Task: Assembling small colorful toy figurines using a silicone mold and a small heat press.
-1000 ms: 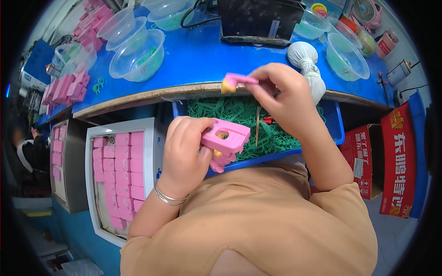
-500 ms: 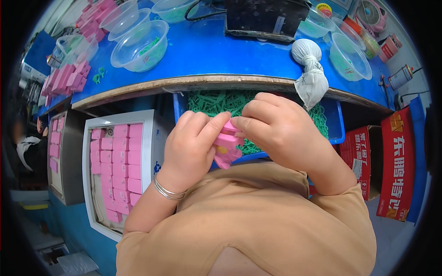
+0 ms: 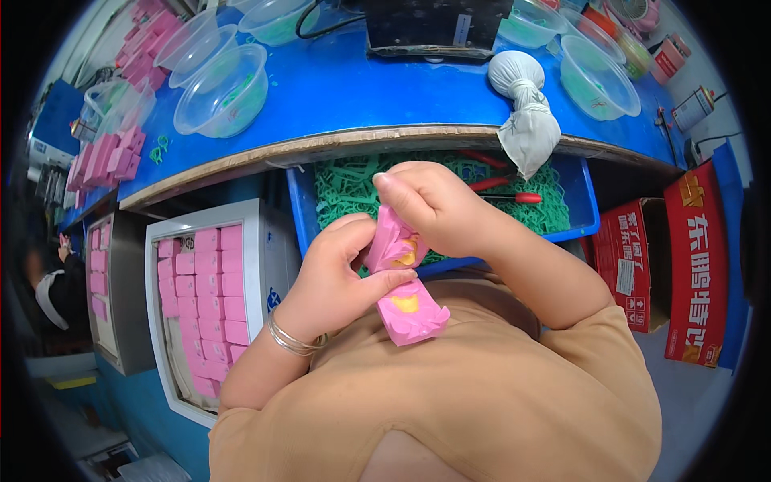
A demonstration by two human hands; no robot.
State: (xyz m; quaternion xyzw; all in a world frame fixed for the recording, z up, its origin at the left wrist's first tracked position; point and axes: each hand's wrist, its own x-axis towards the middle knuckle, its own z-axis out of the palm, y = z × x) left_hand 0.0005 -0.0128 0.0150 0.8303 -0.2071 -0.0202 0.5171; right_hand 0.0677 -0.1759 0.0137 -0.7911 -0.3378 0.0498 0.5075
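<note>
A pink mould [image 3: 418, 324] is parted into two pieces, with yellow patches on their facing sides. My left hand [image 3: 325, 269] is closed on it, the thumb lying across between the pieces. The lower piece hangs tilted toward my body. My right hand [image 3: 438, 201] grips the top of the upper pink piece [image 3: 393, 233], its thumb at the upper edge. Just beyond my hands is a blue bin [image 3: 585, 193] full of green, stringy scraps [image 3: 345, 181]. Red-handled tools [image 3: 526, 198] lie on those scraps.
A white-framed box of pink blocks [image 3: 210, 285] stands at left. Clear bowls [image 3: 233, 96], a black box [image 3: 430, 28] and a tied white cloth bundle [image 3: 526, 104] sit on the blue worktable [image 3: 337, 96]. Red cartons [image 3: 630, 265] stand at right. A person [image 3: 52, 281] is at far left.
The pink mould, held together before, is now opened into two pieces, showing yellow inside. My right hand has shifted left and up. Red-handled tools have come into sight in the bin.
</note>
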